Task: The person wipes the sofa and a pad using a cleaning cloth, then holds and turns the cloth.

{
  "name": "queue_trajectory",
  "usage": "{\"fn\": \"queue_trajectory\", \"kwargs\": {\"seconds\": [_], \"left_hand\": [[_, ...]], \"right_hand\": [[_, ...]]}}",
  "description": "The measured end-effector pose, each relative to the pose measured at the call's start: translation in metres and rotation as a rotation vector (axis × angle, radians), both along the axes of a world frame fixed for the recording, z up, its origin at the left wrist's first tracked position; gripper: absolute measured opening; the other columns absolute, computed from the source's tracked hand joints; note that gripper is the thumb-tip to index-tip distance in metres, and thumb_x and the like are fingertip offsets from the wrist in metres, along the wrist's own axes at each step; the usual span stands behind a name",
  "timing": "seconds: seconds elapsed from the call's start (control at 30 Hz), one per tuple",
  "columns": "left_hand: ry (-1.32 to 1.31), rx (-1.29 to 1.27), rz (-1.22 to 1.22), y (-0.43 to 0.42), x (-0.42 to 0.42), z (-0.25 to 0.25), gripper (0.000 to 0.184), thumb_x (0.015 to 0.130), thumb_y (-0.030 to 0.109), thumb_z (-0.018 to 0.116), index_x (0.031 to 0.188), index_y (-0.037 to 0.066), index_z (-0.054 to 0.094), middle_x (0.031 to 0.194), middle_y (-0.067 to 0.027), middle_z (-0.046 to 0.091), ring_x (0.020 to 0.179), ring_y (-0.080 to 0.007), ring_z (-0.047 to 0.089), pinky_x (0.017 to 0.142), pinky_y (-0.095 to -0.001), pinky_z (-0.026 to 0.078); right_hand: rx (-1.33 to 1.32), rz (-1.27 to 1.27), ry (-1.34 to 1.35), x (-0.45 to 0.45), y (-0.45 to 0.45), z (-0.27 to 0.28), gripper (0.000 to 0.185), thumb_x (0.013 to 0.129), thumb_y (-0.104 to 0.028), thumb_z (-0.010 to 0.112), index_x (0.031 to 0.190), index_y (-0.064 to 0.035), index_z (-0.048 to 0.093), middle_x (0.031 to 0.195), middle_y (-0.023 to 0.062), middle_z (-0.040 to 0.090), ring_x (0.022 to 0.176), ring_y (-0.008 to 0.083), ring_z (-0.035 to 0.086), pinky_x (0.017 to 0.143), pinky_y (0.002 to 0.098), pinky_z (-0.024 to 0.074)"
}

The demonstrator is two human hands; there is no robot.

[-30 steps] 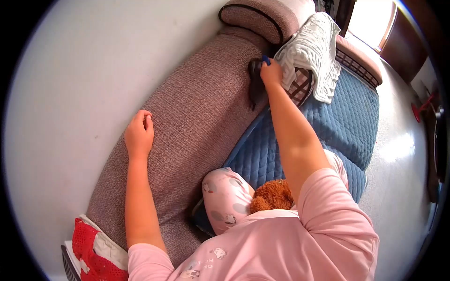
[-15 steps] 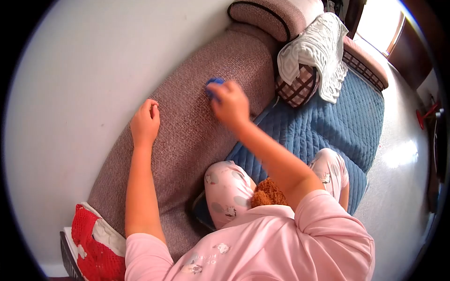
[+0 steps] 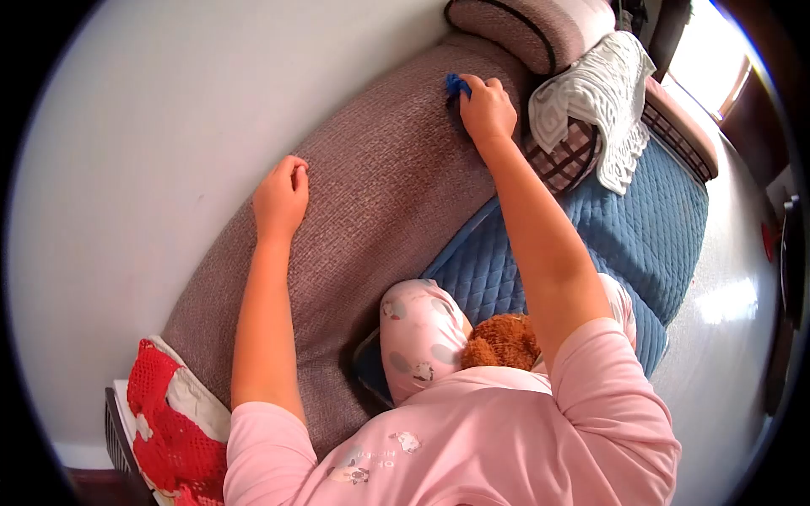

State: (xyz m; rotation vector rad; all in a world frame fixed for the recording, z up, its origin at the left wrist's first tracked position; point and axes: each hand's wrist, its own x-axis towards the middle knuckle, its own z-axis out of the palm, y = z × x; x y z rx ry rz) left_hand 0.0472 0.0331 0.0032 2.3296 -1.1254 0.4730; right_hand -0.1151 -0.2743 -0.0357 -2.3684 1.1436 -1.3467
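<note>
My right hand [image 3: 488,108] reaches out over the far part of the brown woven sofa back [image 3: 380,139]. Its fingers are closed around a small blue thing with a ragged, bristle-like edge [image 3: 456,85], held against the fabric; most of it is hidden by the hand, and its kind is unclear. Beside the wall, my left hand [image 3: 282,199] rests on the top edge of the sofa back. Its fingers are curled in with the thumb against them, and nothing shows in them. Between my bent legs sits a brown fluffy thing [image 3: 499,341], partly covered by my shirt.
A blue quilted cover [image 3: 650,223] lies over the seat. At the far end are a brown cushion [image 3: 527,34], a checked cushion [image 3: 567,156] and a white patterned cloth [image 3: 595,101]. Red crocheted cloth [image 3: 169,422] hangs at the lower left. The white wall [image 3: 152,169] borders the sofa.
My right hand has slid the blue thing farther along the sofa back, away from me and to the right. My left hand stays at the sofa's top edge while the view has shifted slightly.
</note>
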Motion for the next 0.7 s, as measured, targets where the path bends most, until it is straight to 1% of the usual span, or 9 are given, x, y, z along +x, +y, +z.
{"fn": "queue_trajectory", "kwargs": {"seconds": [0.23, 0.33, 0.43, 0.47, 0.53, 0.57, 0.6, 0.63, 0.7], "left_hand": [[0.066, 0.000, 0.023, -0.001, 0.003, -0.002, 0.013, 0.099, 0.019, 0.060, 0.102, 0.009, 0.068, 0.093, -0.0114, 0.073, 0.080, -0.0327, 0.068, 0.073, -0.0442, 0.053], [-0.060, -0.072, -0.091, 0.008, 0.005, -0.005, 0.016, 0.101, 0.021, 0.060, 0.107, 0.009, 0.069, 0.088, -0.0087, 0.073, 0.077, -0.0236, 0.069, 0.071, -0.0385, 0.053], [0.523, -0.650, -0.199, 0.020, -0.025, -0.006, 0.032, 0.110, 0.031, 0.055, 0.120, 0.004, 0.068, 0.090, -0.0003, 0.066, 0.082, -0.0069, 0.057, 0.075, -0.0251, 0.049], [0.549, -0.691, -0.252, 0.025, -0.039, -0.010, 0.039, 0.109, 0.034, 0.057, 0.130, 0.003, 0.063, 0.100, -0.0022, 0.067, 0.086, -0.0093, 0.057, 0.081, -0.0260, 0.049], [0.565, -0.485, -0.239, 0.021, -0.096, -0.001, 0.065, 0.103, 0.038, 0.066, 0.153, 0.004, 0.043, 0.137, -0.0177, 0.057, 0.127, -0.0288, 0.056, 0.106, -0.0395, 0.047], [0.163, -0.300, -0.316, 0.022, -0.102, -0.011, 0.073, 0.099, 0.028, 0.071, 0.158, 0.004, 0.035, 0.146, -0.0261, 0.049, 0.140, -0.0421, 0.047, 0.112, -0.0483, 0.044], [0.087, -0.279, -0.242, 0.018, -0.113, -0.007, 0.075, 0.097, 0.023, 0.074, 0.158, 0.006, 0.034, 0.150, -0.0261, 0.048, 0.141, -0.0427, 0.047, 0.113, -0.0480, 0.044], [0.016, -0.255, -0.166, 0.017, -0.121, -0.003, 0.077, 0.095, 0.018, 0.076, 0.159, 0.008, 0.033, 0.153, -0.0261, 0.046, 0.142, -0.0434, 0.047, 0.113, -0.0478, 0.044], [0.052, -0.259, -0.140, 0.014, -0.111, -0.005, 0.080, 0.091, 0.011, 0.076, 0.158, 0.006, 0.032, 0.149, -0.0276, 0.048, 0.138, -0.0454, 0.049, 0.113, -0.0494, 0.044]], "right_hand": [[-0.076, 0.488, 0.123, 0.005, 0.175, -0.004, 0.014, 0.089, -0.013, 0.060, 0.099, -0.0132, 0.069, 0.104, 0.0121, 0.061, 0.098, 0.0332, 0.064, 0.073, 0.0464, 0.0596], [0.166, 0.948, -0.001, -0.011, 0.238, -0.012, 0.035, 0.081, -0.018, 0.078, 0.115, -0.0153, 0.073, 0.103, 0.0123, 0.063, 0.099, 0.0349, 0.066, 0.086, 0.0467, 0.0565], [0.472, 0.868, -0.333, -0.005, 0.241, -0.021, 0.037, 0.086, -0.021, 0.077, 0.122, -0.0137, 0.072, 0.111, 0.0158, 0.065, 0.104, 0.0380, 0.066, 0.092, 0.0473, 0.0545], [0.616, 0.827, -0.384, -0.005, 0.229, -0.016, 0.049, 0.088, -0.024, 0.078, 0.134, -0.0114, 0.066, 0.121, 0.0204, 0.063, 0.110, 0.0386, 0.064, 0.098, 0.0461, 0.0522], [1.102, 1.069, -0.528, -0.009, 0.208, -0.003, 0.057, 0.101, -0.038, 0.066, 0.149, -0.0084, 0.053, 0.143, 0.0224, 0.053, 0.127, 0.0309, 0.058, 0.106, 0.0420, 0.0481], [1.505, 1.298, -0.620, -0.019, 0.200, 0.013, 0.059, 0.107, -0.041, 0.058, 0.153, -0.0071, 0.047, 0.153, 0.0214, 0.046, 0.134, 0.0265, 0.053, 0.109, 0.0405, 0.0457], [1.652, 1.375, -0.617, -0.033, 0.198, 0.034, 0.059, 0.110, -0.049, 0.048, 0.150, -0.0059, 0.052, 0.142, 0.0195, 0.058, 0.130, 0.0244, 0.058, 0.107, 0.0407, 0.0477], [1.662, 1.372, -0.604, -0.031, 0.191, 0.033, 0.059, 0.110, -0.049, 0.048, 0.150, -0.0059, 0.052, 0.142, 0.0195, 0.058, 0.130, 0.0244, 0.058, 0.107, 0.0407, 0.0477], [0.784, 1.100, -0.237, -0.015, 0.165, 0.034, 0.049, 0.107, -0.045, 0.055, 0.133, -0.0061, 0.067, 0.121, 0.0207, 0.071, 0.120, 0.0344, 0.065, 0.104, 0.0430, 0.0486]]}}
